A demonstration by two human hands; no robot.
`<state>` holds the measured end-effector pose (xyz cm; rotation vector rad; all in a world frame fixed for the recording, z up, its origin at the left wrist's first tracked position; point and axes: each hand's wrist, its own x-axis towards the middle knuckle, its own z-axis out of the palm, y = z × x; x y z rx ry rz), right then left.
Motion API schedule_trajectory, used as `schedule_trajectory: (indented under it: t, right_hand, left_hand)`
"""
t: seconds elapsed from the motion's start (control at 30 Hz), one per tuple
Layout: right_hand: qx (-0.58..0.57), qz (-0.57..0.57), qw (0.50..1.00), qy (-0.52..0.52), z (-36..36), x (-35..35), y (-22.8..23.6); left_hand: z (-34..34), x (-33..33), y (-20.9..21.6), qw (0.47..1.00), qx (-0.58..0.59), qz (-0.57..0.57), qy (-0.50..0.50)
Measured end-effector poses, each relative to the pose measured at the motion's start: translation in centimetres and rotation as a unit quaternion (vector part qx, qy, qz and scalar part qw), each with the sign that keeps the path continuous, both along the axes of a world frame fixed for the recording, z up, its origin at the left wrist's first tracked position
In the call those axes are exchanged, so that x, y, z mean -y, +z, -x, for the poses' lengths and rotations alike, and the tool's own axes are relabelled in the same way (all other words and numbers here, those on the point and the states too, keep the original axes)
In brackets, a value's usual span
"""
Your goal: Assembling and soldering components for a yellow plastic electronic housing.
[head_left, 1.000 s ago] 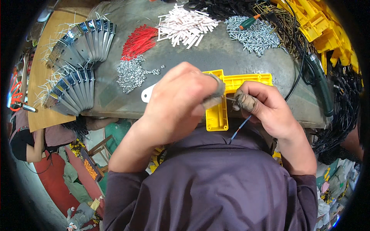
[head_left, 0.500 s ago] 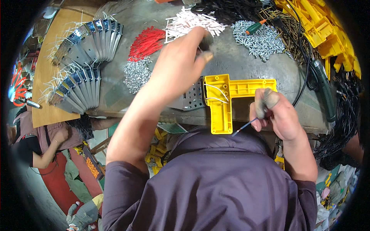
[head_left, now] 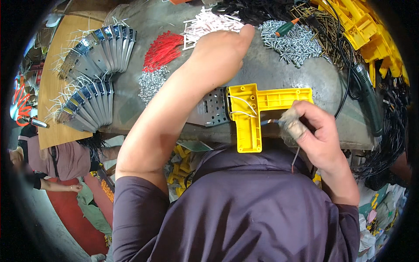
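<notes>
Left hand being stretched over table toward screw pile, fingers curled, grip unclear. Right hand pinching tool beside yellow housing, its stem pointing toward person.

Cluttered grey workbench, red floor

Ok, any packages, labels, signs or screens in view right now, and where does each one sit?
Signs or screens: none show.
Flat card: just under the near edge of the workbench, left of the middle; rectangular, green and white, possibly a label.
Loose wrappers: lower right, below the workbench; crumpled, white, pink and green, too small to tell more.
</notes>
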<state>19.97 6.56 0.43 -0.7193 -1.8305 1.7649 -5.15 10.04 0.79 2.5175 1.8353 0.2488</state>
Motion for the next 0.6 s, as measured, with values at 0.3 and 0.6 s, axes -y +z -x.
schedule_trajectory:
  t: [0.3, 0.6]
  right_hand:
    - [-0.055, -0.017, 0.984, -0.168, 0.6, 0.4, 0.0]
    - [-0.053, -0.068, 0.979, -0.184, 1.0, 0.6, 0.3]
  left_hand:
    - [-3.6, 6.2, 1.1, 0.675, 0.735, 0.046, 0.043]
    - [-3.8, 7.9, 0.3, 0.592, 0.801, 0.085, 0.005]
